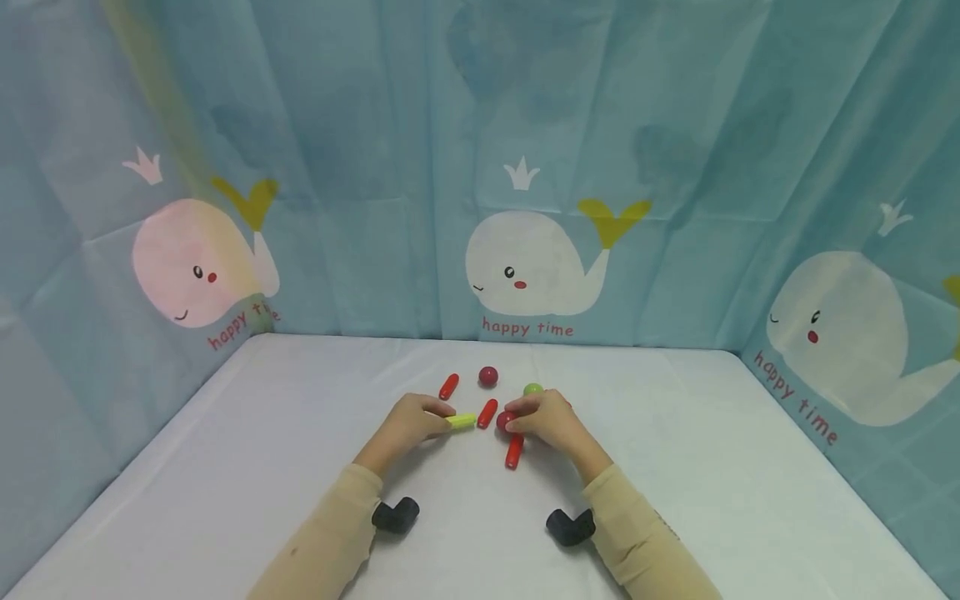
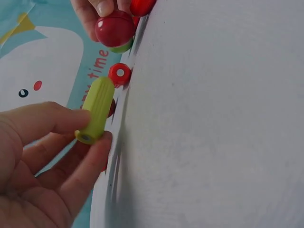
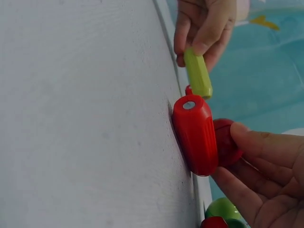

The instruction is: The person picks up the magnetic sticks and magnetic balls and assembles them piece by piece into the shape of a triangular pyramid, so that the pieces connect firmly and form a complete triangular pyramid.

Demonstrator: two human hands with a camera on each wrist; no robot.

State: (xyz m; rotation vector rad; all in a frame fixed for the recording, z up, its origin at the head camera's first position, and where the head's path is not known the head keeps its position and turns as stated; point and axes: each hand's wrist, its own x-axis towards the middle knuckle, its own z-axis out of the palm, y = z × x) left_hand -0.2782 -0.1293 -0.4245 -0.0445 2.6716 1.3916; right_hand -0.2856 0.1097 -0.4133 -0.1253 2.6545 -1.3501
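Observation:
My left hand pinches a yellow-green ridged rod between thumb and fingers; a small round disc shows in its end. Facing it, my right hand holds a dark red ball by the fingertips. A red rod lies on the table just in front of that ball; whether they touch I cannot tell. Between the two hands lies another red rod. Past the right hand's fingers a green ball shows, partly hidden.
Farther back on the white table are a third red rod and a second dark red ball. A red piece sits near the green ball, mostly hidden. Blue curtains printed with whales stand along the table's back and sides.

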